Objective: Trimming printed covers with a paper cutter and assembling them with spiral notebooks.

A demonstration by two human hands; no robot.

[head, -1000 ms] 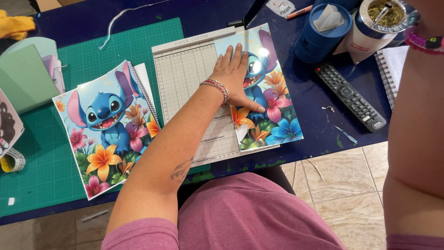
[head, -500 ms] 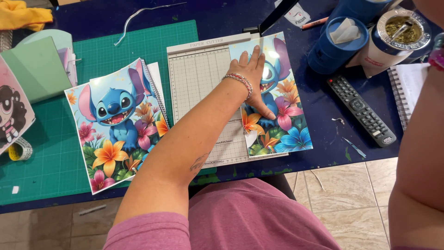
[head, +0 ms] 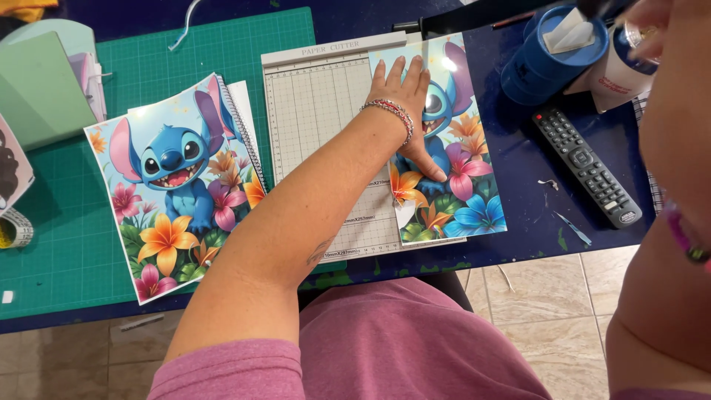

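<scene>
A second printed sheet [head: 178, 185] with the same blue cartoon creature lies on the green cutting mat [head: 67, 222] toward the desk's left edge, away from the cutter. Mid-desk, the paper cutter [head: 318, 126] carries the printed sheet [head: 459, 185] on its right side, over the cutting edge. The left hand [head: 404, 111] presses flat on this sheet, fingers spread, gripping nothing. The black blade arm [head: 474, 13] stands raised at the far edge; judging by this, the cut is pending. The right hand [head: 652, 30] is blurred at the right edge; its grip cannot be told.
</scene>
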